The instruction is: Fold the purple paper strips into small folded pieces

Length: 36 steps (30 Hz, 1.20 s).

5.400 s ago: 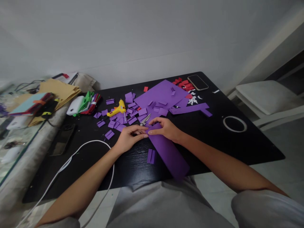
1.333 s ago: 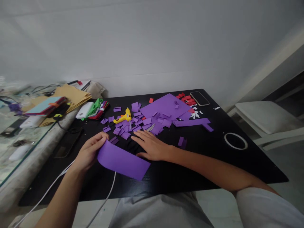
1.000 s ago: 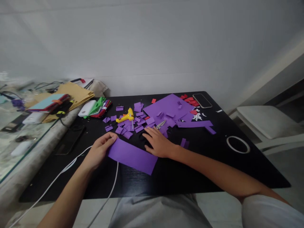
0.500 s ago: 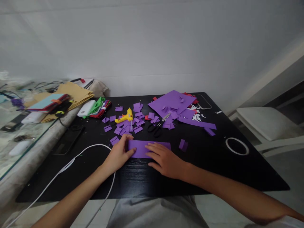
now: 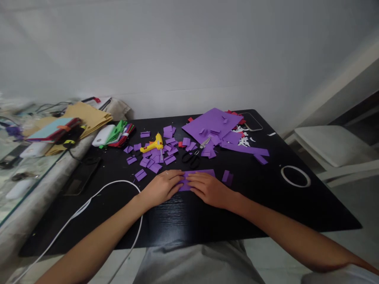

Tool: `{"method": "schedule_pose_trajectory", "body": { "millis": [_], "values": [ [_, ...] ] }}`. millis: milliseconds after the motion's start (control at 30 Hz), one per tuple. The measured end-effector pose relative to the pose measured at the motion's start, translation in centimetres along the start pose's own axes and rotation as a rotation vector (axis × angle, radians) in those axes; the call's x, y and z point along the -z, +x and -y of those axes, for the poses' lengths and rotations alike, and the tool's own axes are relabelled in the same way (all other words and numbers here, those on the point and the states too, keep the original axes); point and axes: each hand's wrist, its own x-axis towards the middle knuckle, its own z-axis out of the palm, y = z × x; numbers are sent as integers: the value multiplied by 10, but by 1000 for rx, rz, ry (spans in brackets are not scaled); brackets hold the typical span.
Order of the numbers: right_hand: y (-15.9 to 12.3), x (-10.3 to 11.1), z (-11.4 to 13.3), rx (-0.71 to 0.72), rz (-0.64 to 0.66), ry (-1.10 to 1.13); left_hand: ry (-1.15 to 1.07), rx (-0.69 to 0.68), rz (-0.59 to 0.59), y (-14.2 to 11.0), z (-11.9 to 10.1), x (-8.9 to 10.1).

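A purple paper strip [image 5: 204,173] lies flat on the black table [image 5: 183,217] in front of me. My left hand [image 5: 161,187] lies on its left end with the fingers stretched flat. My right hand [image 5: 209,188] lies beside it on the strip, fingers also flat and pointing left. The fingertips of both hands almost meet over the paper. Most of the strip is hidden under my hands. Black-handled scissors [image 5: 194,154] lie just beyond the strip.
Several small purple pieces [image 5: 154,159] and a yellow glue gun [image 5: 152,144] lie behind my left hand. A large purple sheet [image 5: 211,122], red scraps and a phone [image 5: 251,120] sit at the back. A tape ring [image 5: 295,175] lies right, a white cable [image 5: 97,197] left.
The strip was held up by my left hand a second ago; it now lies flat on the table. Both hands have come together on top of it, pressing it down.
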Motion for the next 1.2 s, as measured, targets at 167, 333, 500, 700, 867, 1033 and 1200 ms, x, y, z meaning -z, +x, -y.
{"method": "schedule_pose_trajectory", "body": {
  "millis": [167, 333, 500, 700, 867, 1033, 1200],
  "values": [
    [2, 4, 0, -97, 19, 54, 28, 15, 26, -3, -3, 2],
    [2, 5, 5, -111, 30, 20, 45, 7, 27, 1, -6, 4],
    [4, 3, 11, -108, 58, -52, 78, -16, 13, 3, -11, 3],
    [3, 5, 17, -166, 81, -118, 101, -5, 1, 5, -15, 2],
    [-9, 18, 18, -276, 65, -179, 85, 15, -7, 4, -15, 1],
    [-24, 39, 13, -424, 74, -228, 81, 35, 0, 6, -18, 1],
    [-21, 43, 18, -467, 105, -269, 69, 47, 13, 8, -19, 1]
  ]
}}
